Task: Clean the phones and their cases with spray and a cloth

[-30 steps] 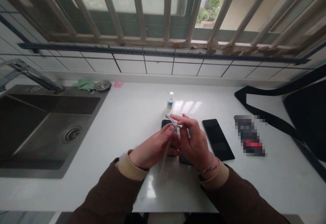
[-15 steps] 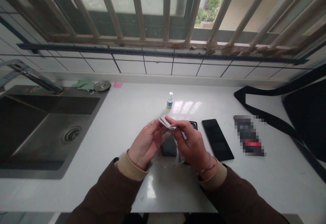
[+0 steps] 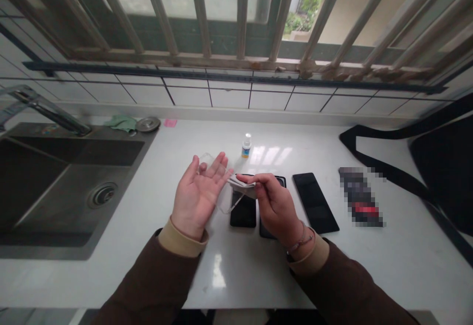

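My right hand [image 3: 273, 199] pinches a folded, layered white piece [image 3: 242, 182] with thin pale loops coming off it; its exact kind I cannot make out. One loop hangs below it, and another pale strand shows by the fingers of my left hand [image 3: 199, 187]. That hand is palm up, fingers stretched out, its fingertips close to the white piece. Below the hands a black phone [image 3: 243, 211] lies on the counter. A second dark, phone-like device [image 3: 266, 230] lies beside it, partly covered by my right hand.
A small white bottle [image 3: 246, 146] stands behind the hands. To the right lie a black tablet-like slab [image 3: 316, 201], a pixelated item [image 3: 362, 197] and a black strap [image 3: 388, 169]. The sink [image 3: 70, 192] with its faucet [image 3: 48, 110] is at left, near a green cloth [image 3: 121, 123].
My left hand has let go of the white piece, moved left and opened palm up. The right hand keeps its pinch almost in place. The black phone below is more visible.
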Motion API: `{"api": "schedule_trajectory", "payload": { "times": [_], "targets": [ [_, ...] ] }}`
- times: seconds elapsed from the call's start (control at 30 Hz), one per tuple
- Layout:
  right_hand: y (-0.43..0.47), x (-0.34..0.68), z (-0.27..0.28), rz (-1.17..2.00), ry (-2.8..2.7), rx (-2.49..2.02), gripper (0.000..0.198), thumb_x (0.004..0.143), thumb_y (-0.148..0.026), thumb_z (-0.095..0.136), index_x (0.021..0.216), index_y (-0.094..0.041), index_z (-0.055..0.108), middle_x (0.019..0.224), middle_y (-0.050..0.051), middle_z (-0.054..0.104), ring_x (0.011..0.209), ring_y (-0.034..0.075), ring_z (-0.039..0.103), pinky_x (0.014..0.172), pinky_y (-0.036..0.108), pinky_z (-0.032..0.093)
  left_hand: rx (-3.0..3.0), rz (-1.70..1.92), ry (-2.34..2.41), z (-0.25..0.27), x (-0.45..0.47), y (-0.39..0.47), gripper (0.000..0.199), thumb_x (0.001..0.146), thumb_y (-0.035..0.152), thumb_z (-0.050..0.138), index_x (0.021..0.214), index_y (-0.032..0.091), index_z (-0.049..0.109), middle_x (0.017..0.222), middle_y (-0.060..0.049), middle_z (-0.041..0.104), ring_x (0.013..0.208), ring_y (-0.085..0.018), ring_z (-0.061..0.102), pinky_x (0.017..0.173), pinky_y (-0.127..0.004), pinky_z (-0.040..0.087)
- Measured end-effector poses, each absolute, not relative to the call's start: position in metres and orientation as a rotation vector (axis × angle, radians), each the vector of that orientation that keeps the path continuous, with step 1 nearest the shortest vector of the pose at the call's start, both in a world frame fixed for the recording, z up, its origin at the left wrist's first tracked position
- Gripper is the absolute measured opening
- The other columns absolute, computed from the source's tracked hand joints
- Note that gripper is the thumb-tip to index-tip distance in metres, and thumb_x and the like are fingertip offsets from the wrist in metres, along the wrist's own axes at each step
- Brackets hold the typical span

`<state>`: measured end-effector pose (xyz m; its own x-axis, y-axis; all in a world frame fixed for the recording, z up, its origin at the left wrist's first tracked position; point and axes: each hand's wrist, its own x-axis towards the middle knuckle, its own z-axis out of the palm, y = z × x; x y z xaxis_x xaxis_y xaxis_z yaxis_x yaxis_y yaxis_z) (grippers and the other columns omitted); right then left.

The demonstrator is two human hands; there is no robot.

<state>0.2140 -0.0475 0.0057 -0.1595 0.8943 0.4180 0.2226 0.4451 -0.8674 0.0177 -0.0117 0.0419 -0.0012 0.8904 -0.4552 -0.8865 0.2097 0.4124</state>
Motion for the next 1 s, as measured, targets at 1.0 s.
{"api": "schedule_trajectory", "payload": {
  "times": [1.0],
  "targets": [
    [-0.046,0.200,-0.007,1.874,-1.256,-0.795,0.035,0.101,-0.044,0.076,0.124,-0.018,0.083,0.105,0.007,0.086,0.090,0.021,0.082,0.088,0.041,0.070,0.800,2.024,1.012,0.035,0.035,-0.034,0.052,0.090,0.039,0.090,0.136,0.033,0.066,0.118,-0.002,0.067,0.116,-0.019,0.069,0.113,-0.034,0.055]
  ]
}}
